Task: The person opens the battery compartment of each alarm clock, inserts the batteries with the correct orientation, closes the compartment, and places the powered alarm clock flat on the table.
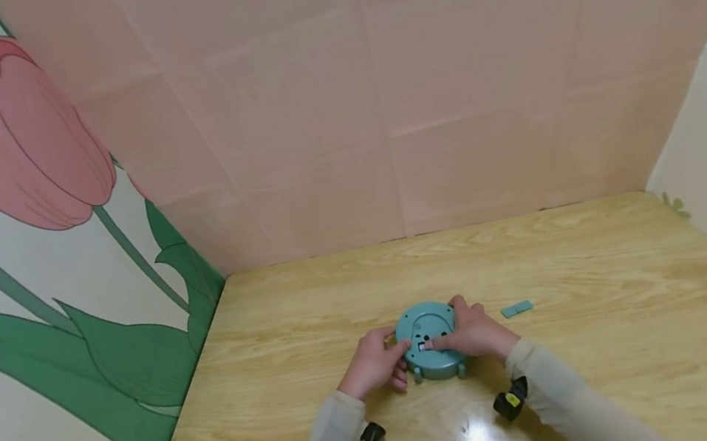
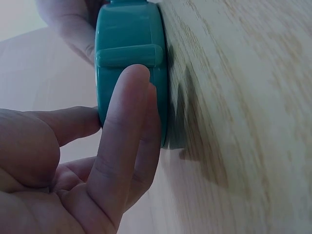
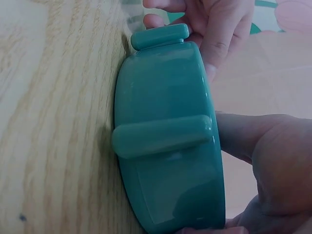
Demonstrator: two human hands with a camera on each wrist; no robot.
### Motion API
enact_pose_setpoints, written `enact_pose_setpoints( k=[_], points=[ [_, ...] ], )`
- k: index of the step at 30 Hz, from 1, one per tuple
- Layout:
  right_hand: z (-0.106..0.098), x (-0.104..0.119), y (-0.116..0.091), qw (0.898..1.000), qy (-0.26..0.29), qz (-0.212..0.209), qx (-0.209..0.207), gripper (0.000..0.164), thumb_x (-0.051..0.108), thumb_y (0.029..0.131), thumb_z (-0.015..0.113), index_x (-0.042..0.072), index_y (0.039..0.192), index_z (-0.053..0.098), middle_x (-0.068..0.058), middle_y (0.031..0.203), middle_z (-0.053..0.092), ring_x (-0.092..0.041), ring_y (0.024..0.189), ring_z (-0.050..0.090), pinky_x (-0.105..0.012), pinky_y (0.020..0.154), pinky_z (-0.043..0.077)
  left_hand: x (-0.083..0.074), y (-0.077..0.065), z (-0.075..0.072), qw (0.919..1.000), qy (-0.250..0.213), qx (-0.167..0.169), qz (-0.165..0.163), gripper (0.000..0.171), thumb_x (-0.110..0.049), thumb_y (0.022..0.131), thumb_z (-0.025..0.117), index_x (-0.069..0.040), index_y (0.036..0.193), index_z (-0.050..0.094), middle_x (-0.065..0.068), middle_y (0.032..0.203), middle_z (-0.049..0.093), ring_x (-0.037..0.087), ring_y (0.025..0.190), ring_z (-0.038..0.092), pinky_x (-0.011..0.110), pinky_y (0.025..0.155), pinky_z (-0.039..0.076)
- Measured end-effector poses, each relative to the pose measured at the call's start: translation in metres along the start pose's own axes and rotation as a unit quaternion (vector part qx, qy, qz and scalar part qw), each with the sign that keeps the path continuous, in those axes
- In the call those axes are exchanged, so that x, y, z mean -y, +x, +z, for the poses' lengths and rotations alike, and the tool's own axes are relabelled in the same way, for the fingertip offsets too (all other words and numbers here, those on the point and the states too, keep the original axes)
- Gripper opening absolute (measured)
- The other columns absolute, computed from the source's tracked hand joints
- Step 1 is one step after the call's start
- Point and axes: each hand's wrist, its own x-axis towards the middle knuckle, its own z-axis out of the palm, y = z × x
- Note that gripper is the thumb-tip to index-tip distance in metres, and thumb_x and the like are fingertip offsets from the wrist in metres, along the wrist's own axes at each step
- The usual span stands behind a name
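Presently grasping a round teal device (image 1: 430, 323), flat on the table (image 1: 287, 326), with fingers (image 2: 124, 122) of the left hand (image 1: 375, 363) and right hand (image 1: 478, 332); setting the right thumb (image 1: 443, 343) beside a small opening (image 1: 421, 346); seemingly standing past uncovering, judging by the loose teal piece (image 1: 516, 308) nearby, and short of closing.

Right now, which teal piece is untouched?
The small flat piece, right of the right hand; that hand and the left hand grip the round device.

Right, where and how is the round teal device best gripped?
The round teal device is probably best gripped by its side wall, from left and right: it lies flat, the wall is deep, and two pegs jut from the near side.
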Motion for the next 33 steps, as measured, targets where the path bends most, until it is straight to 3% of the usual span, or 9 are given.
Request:
enact_pose_setpoints(
  k=[13, 22, 28, 33],
  points=[
    [-0.004, -0.004, 0.000, 1.000, 0.003, -0.010, 0.006, 0.084, 0.049, 0.081, 0.081, -0.003, 0.134, 0.042, -0.027, 0.119, 0.051, -0.036, 0.105, 0.055, -0.055, 0.089, 0.053, 0.001, 0.000, -0.003, 1.0000, -0.001, 0.003, 0.006, 0.054, -0.023, 0.102, 0.061, -0.002, 0.148, 0.045, 0.017, 0.078, 0.066, 0.019, 0.053, 0.064, 0.038, 0.054, 0.063],
    [0.008, -0.003, 0.001, 0.999, -0.019, 0.005, -0.030, 0.100, 0.060, 0.074, 0.080, -0.004, 0.139, 0.039, -0.029, 0.117, 0.049, -0.035, 0.096, 0.056, -0.049, 0.078, 0.056, 0.000, 0.000, -0.001, 0.9999, 0.013, 0.000, 0.006, 0.050, -0.022, 0.102, 0.060, -0.003, 0.147, 0.047, 0.016, 0.077, 0.066, 0.018, 0.053, 0.063, 0.037, 0.054, 0.063],
    [0.007, 0.000, -0.001, 0.999, -0.027, 0.000, -0.032, 0.100, 0.060, 0.076, 0.080, -0.005, 0.140, 0.038, -0.029, 0.117, 0.048, -0.034, 0.095, 0.057, -0.050, 0.077, 0.056, -0.002, -0.002, -0.001, 0.9999, 0.014, 0.001, 0.005, 0.050, -0.022, 0.102, 0.059, -0.003, 0.147, 0.047, 0.016, 0.077, 0.066, 0.018, 0.054, 0.063, 0.036, 0.055, 0.064],
    [-0.004, -0.011, -0.003, 0.998, -0.015, -0.053, -0.017, 0.083, 0.057, 0.091, 0.065, -0.007, 0.139, 0.041, -0.029, 0.122, 0.055, -0.038, 0.106, 0.060, -0.053, 0.086, 0.056, -0.003, -0.002, -0.002, 0.9999, 0.012, -0.001, 0.006, 0.051, -0.021, 0.102, 0.060, -0.001, 0.148, 0.046, 0.016, 0.076, 0.065, 0.019, 0.053, 0.063, 0.037, 0.054, 0.063]
  ],
)
